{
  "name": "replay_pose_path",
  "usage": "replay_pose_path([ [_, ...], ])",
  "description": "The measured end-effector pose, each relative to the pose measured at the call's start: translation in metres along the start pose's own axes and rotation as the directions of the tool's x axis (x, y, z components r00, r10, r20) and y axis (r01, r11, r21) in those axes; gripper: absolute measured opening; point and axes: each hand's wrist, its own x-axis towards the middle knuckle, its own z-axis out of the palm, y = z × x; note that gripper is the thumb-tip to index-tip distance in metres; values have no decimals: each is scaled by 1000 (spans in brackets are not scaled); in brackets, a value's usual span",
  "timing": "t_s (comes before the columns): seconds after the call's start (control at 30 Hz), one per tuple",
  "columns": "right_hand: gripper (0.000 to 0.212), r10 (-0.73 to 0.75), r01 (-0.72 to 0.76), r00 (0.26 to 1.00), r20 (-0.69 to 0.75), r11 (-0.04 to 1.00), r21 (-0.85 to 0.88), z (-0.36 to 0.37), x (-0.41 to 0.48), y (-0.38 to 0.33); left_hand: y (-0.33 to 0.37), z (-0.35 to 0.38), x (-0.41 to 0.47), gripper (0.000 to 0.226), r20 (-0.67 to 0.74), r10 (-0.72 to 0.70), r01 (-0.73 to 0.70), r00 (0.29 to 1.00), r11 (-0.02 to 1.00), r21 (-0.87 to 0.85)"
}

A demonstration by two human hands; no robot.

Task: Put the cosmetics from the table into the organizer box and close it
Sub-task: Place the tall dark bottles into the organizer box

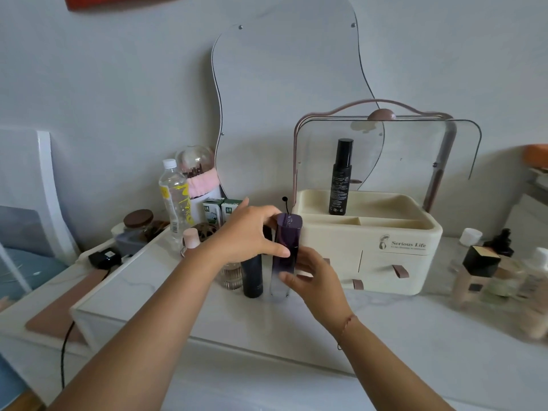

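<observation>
In the head view, both hands meet at the centre of the frame on a tall purple bottle (285,256): the left hand (247,237) has its grip clamped around the upper body, thumb across the front face, and the right hand (315,277) wraps the lower part from the right, fingers (289,277) curled onto the pale base. Whether the bottle stands on the worktop (385,336) or is just lifted off it cannot be told. Touching or just beside its left flank stands a slim black bottle (252,275), and a ribbed clear glass (229,275) sits just beyond that; a sideways pull could knock either over, the black one being narrow and tall. Right of centre, the organizer box (367,250) sits with its clear lid (385,149) raised, and one black spray bottle (340,176) already stands upright in the rear tray. The purple bottle is tall, so carried in too low it may strike the cream front rim, or bump the spray bottle and topple it. At the right edge, a cluster of foundation bottles (480,274) waits on the worktop, blurred. They stand close together, so reaching for one could tip its neighbours. The lid may also foul on tall bottles when closed.
</observation>
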Motion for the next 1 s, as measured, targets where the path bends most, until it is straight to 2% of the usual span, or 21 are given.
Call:
replay_pose_path([
  [0.13,43,-60,62,996,-59,998,30,-16,-1,-17,20,-5,-1,45,-14,111,-112,994,993,-42],
  [0.23,39,-118,118,989,-90,993,-7,-33,-2,-35,31,-8,0,45,-84,180,-191,980,971,-144],
  [0.33,38,-185,178,973,-136,982,-63,-55,3,-59,40,-5,-1,44,-175,199,-246,964,918,-311],
  [0.4,37,-224,210,960,-171,973,-94,-71,10,-74,42,2,-1,49,-230,157,-231,960,910,-344],
  [0.5,38,-240,220,944,-227,969,-110,-92,26,-89,45,22,-3,48,-239,94,-163,967,943,-290],
  [0.73,41,-268,210,916,-298,954,-212,-98,69,-90,37,73,0,51,-129,162,-167,978,986,-22],
  [1.0,41,-217,125,902,-372,958,-256,-68,109,-78,23,90,1,53,-210,205,-212,956,977,-10],
])
